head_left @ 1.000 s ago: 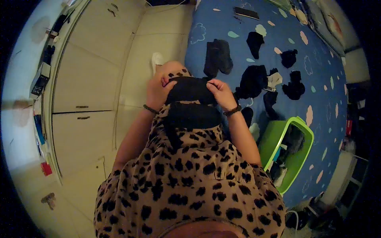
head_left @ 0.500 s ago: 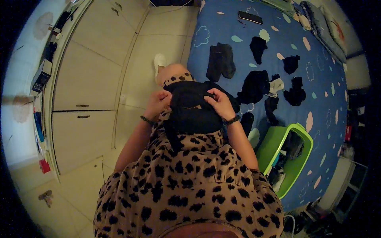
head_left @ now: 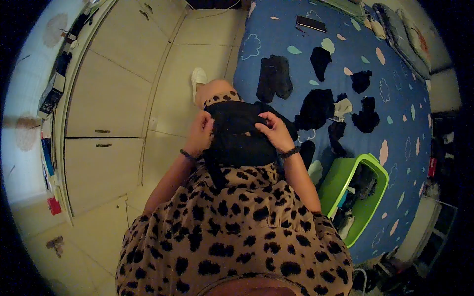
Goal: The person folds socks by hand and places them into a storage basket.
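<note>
Dark cloth lies across my lap, and a sock-like black cloth (head_left: 234, 118) is spread on top of it between my hands. My left hand (head_left: 199, 134) is at its left edge, fingers curled and closed at the fabric. With thumb and fingers pinched, my right hand (head_left: 275, 131) grips the right end. Black on black hides the cloth's exact outline. Beside me on the blue bed sheet (head_left: 296, 64) lie a dark grey pair of socks (head_left: 274, 77), a black sock (head_left: 321, 63) and several bunched black pieces (head_left: 316, 108).
A green plastic basket (head_left: 368, 163) with clothing inside stands on the bed to my right. Further off lies a phone (head_left: 311, 23). A white-and-black bundle (head_left: 341, 107) rests among the dark pieces. Pale cabinets (head_left: 106, 111) line the left side, across the tiled floor (head_left: 197, 54).
My left hand has turned slightly at the cloth's edge, its wrist shifting a little right and down. My right hand has barely moved, and the cloth between them looks flatter.
</note>
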A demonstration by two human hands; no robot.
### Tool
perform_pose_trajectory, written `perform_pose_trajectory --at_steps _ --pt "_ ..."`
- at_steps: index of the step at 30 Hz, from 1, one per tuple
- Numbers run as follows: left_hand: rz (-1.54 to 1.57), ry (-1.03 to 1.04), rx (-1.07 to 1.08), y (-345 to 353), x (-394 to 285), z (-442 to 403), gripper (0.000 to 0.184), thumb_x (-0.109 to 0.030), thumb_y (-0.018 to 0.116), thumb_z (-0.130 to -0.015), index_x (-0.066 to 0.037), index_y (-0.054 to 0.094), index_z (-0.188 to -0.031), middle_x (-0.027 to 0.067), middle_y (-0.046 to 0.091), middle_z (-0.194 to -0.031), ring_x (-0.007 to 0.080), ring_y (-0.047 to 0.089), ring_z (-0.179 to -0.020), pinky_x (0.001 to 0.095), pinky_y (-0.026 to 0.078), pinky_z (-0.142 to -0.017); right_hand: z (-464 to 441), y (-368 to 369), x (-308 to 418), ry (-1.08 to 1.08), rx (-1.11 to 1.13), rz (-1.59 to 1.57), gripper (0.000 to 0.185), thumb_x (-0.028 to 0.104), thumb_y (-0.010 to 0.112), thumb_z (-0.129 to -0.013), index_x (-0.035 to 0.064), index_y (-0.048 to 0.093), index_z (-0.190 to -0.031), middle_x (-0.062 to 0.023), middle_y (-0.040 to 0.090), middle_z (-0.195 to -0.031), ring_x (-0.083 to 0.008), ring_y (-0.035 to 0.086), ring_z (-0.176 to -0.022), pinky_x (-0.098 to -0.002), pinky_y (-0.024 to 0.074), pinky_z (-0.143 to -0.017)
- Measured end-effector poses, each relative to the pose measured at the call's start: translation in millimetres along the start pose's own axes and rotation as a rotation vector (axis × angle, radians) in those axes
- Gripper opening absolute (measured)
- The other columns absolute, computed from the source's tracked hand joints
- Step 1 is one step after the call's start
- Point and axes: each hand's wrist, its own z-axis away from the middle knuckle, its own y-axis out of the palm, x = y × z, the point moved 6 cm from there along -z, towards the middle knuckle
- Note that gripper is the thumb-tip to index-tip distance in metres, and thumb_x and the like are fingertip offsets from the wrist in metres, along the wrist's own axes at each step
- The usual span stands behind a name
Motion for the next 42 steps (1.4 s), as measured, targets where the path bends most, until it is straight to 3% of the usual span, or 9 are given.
perform_pose_trajectory --at_steps 6,10,13,17,20,22,24,28,42 --pt "0.762 -0.179 -0.125 -39.1 -12.5 -0.8 0.003 -0.011 0.051 -0.097 -0.009 0.049 -0.096 0.0004 0.056 -0.086 0.0076 0.055 -0.079 0.0231 0.048 -0.070 -2.8 -8.6 -9.2 0.042 0.049 -0.099 0.019 0.016 0.065 -0.088 0.0047 0.059 -0.102 0.0024 0.057 -0.080 -0.0072 0.050 -0.074 -0.0243 0.0422 -0.067" --pt "0.866 -0.129 -0.054 -30.4 -21.0 -11.0 0.003 -0.011 0.050 -0.097 -0.008 0.050 -0.098 0.0003 0.057 -0.089 0.0079 0.056 -0.082 0.0241 0.048 -0.073 -5.8 -3.6 1.1 0.040 0.075 -0.132 0.022 0.019 0.066 -0.087 0.0053 0.059 -0.102 0.0002 0.057 -0.080 -0.0098 0.051 -0.074 -0.0263 0.0428 -0.067" --pt "0.969 -0.085 -0.008 -25.3 -73.7 -14.6 0.005 -0.010 0.050 -0.096 -0.007 0.051 -0.100 -0.0003 0.057 -0.089 0.0070 0.055 -0.081 0.0232 0.047 -0.074 -1.5 -3.8 50.6 -0.107 0.219 0.270 0.026 0.021 0.069 -0.085 0.0054 0.059 -0.102 -0.0023 0.056 -0.080 -0.0134 0.051 -0.073 -0.0290 0.0435 -0.068" --pt "0.672 0.101 0.270 -14.8 -139.4 -31.9 0.012 -0.012 0.049 -0.097 -0.005 0.052 -0.107 -0.0006 0.056 -0.092 0.0057 0.052 -0.085 0.0217 0.044 -0.077 -9.0 6.0 152.0 -0.507 0.040 0.241 0.037 0.023 0.073 -0.081 0.0036 0.059 -0.109 -0.0050 0.061 -0.085 -0.0159 0.056 -0.080 -0.0306 0.0469 -0.075" --pt "0.499 0.175 0.250 -15.3 -162.4 -47.0 0.018 -0.015 0.049 -0.097 -0.005 0.052 -0.112 -0.0001 0.057 -0.098 0.0059 0.052 -0.088 0.0219 0.044 -0.078 -22.6 34.9 180.0 -0.386 0.391 0.189 0.040 0.020 0.071 -0.083 -0.0001 0.058 -0.115 -0.0035 0.065 -0.095 -0.0102 0.059 -0.087 -0.0266 0.0487 -0.079" --pt "0.419 0.178 0.106 -21.4 -163.9 -55.9 0.021 -0.016 0.051 -0.097 -0.005 0.052 -0.115 0.0000 0.057 -0.101 0.0064 0.052 -0.090 0.0226 0.044 -0.079 -30.7 34.2 194.0 -0.334 0.315 0.006 0.037 0.019 0.070 -0.084 -0.0001 0.059 -0.114 -0.0028 0.066 -0.094 -0.0099 0.060 -0.086 -0.0262 0.0490 -0.078" --pt "1.124 0.099 0.183 -12.8 -151.8 -62.1 0.029 -0.013 0.050 -0.096 -0.001 0.048 -0.122 0.0091 0.058 -0.121 0.0183 0.056 -0.111 0.0328 0.045 -0.097 -31.1 27.6 209.3 -0.267 0.180 -0.322 0.029 0.015 0.066 -0.087 0.0004 0.061 -0.111 -0.0020 0.067 -0.094 -0.0114 0.062 -0.082 -0.0263 0.0503 -0.077" --pt "0.773 0.146 0.540 30.4 -121.1 -27.4 0.046 -0.005 0.051 -0.092 -0.001 0.040 -0.137 0.0080 0.053 -0.129 0.0190 0.053 -0.117 0.0359 0.042 -0.102 -39.5 18.1 203.2 -0.195 0.112 -0.526 0.024 0.012 0.062 -0.089 -0.0006 0.061 -0.109 -0.0045 0.067 -0.098 -0.0142 0.063 -0.086 -0.0279 0.0514 -0.078" --pt "1.115 -0.117 0.182 9.8 -64.9 -31.0 0.023 -0.015 0.047 -0.100 0.001 0.059 -0.111 0.0066 0.065 -0.103 0.0137 0.063 -0.092 0.0282 0.052 -0.083 -33.4 -5.2 84.9 -0.009 0.022 -0.981 0.027 0.004 0.055 -0.090 0.0042 0.053 -0.116 -0.0074 0.063 -0.105 -0.0207 0.064 -0.092 -0.0343 0.0575 -0.073"
